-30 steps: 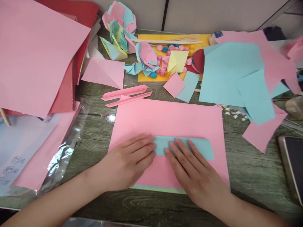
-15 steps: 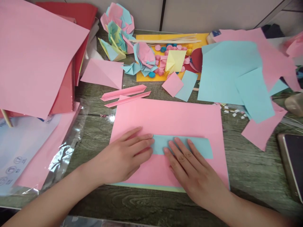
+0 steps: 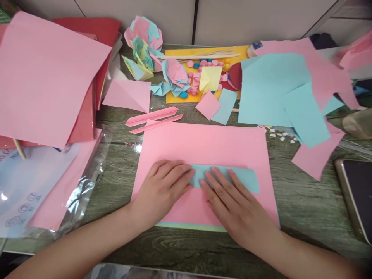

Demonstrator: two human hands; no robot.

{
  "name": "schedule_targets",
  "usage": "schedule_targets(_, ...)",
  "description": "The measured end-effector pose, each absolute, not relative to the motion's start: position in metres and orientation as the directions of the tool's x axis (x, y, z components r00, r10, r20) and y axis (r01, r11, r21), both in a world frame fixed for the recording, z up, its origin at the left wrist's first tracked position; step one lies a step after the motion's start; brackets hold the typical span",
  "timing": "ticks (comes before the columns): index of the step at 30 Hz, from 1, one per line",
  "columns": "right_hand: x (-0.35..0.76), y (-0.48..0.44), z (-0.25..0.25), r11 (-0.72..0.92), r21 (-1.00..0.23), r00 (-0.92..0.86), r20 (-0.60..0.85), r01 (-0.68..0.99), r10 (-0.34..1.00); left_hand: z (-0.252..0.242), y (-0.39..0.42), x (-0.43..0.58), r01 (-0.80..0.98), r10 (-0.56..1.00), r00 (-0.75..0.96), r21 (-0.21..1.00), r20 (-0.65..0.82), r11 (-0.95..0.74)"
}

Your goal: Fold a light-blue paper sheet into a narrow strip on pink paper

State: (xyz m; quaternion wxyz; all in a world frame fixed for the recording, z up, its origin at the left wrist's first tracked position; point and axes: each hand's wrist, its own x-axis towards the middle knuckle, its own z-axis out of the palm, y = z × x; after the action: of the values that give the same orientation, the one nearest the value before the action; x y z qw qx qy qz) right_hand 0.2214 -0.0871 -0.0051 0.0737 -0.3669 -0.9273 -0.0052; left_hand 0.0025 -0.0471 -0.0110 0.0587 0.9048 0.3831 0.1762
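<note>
A folded light-blue paper strip [image 3: 242, 179] lies lengthwise on a pink sheet of paper [image 3: 203, 143], which tops a stack with blue and green edges showing. At the strip's left end, my left hand [image 3: 162, 190] rests with bent fingers, their tips on the paper and slightly apart. Whether the thumb grips the strip is hidden. My right hand [image 3: 235, 205] lies flat across the strip's middle, fingers spread and pressing down. Two narrow folded pink strips [image 3: 155, 116] lie just beyond the sheet's far left corner.
Folded paper flowers [image 3: 176, 73] and a yellow sheet [image 3: 171, 97] with sticks and small pink and blue pieces are at the back. Blue paper [image 3: 267, 93] and pink scraps lie right, near a phone-like device [image 3: 356, 193]. Large pink sheets [image 3: 55, 81] and plastic packaging [image 3: 84, 186] occupy the left.
My left hand has shifted slightly, its fingers more bent and closer together at the strip's end. My right hand stays on the strip. The whole view has shifted a little.
</note>
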Motion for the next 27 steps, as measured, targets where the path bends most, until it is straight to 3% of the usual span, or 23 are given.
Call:
schedule_targets(9,0.223,-0.106,0.011,0.56,0.093,-0.568,0.141,0.823,0.811,-0.007,-0.052,0.005,0.731,0.718,0.651,0.052,0.246,-0.68)
schedule_targets(16,0.225,-0.118,0.016,0.491,0.145,-0.508,0.129,0.859,0.851,-0.01,-0.052,0.002,0.71,0.707,0.675,0.074,0.212,-0.7)
schedule_targets(22,0.223,-0.099,0.005,0.538,0.108,-0.549,0.153,0.836,0.822,-0.014,-0.05,0.001,0.638,0.662,0.715,0.176,0.225,-0.75)
schedule_targets(27,0.209,-0.084,-0.006,0.549,0.003,-0.545,0.121,0.836,0.829,-0.01,-0.054,0.0,0.611,0.618,0.749,0.111,0.239,-0.784)
